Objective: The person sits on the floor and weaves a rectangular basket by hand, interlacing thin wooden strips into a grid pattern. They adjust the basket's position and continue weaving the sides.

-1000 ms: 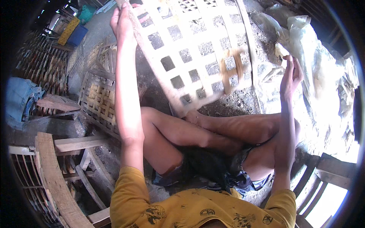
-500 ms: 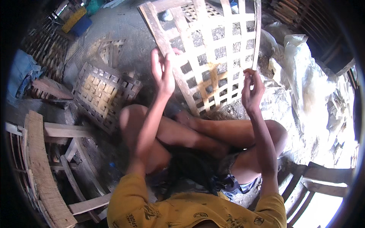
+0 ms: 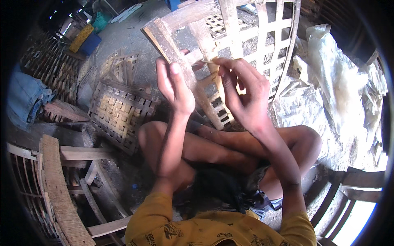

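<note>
Both hands raised close together, left hand [image 3: 175,88] half-open, right hand [image 3: 242,96] fingers pinched

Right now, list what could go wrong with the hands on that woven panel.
1. The left hand grips a rough, splintery slat of the bamboo lattice panel; slivers could catch the palm.
2. The right hand pinches a thin strip tightly; it might snap or cut the fingers.
3. The panel leans over bare legs; if it slips, it could scrape them.

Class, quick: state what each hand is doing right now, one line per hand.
Left hand: closed around an edge slat of the woven bamboo lattice panel.
Right hand: fingers pinching a thin bamboo strip of the same panel.
</note>
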Motion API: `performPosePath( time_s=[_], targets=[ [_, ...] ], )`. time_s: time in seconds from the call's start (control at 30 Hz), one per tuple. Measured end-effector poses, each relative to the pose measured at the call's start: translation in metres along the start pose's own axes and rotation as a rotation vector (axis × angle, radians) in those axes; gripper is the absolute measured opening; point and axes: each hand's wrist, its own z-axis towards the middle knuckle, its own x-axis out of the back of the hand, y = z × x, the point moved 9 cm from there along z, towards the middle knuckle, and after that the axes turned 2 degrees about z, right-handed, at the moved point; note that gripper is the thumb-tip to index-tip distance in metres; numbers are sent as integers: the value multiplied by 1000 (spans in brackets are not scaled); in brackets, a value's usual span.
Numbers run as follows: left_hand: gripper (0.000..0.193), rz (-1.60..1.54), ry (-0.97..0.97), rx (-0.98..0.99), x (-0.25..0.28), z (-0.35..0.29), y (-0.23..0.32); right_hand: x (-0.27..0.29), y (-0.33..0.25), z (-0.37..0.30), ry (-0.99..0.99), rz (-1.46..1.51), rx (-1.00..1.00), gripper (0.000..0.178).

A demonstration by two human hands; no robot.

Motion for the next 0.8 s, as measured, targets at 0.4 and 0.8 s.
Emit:
performPosePath(
  time_s=[0.4, 0.8],
  targets=[
    [41, -3, 203, -66, 0, -20, 6, -14, 6, -22, 36, 173, 1, 29],
    [39, -58, 219, -50, -2, -27, 8, -11, 1, -26, 60, 243, -54, 26]
  ],
)
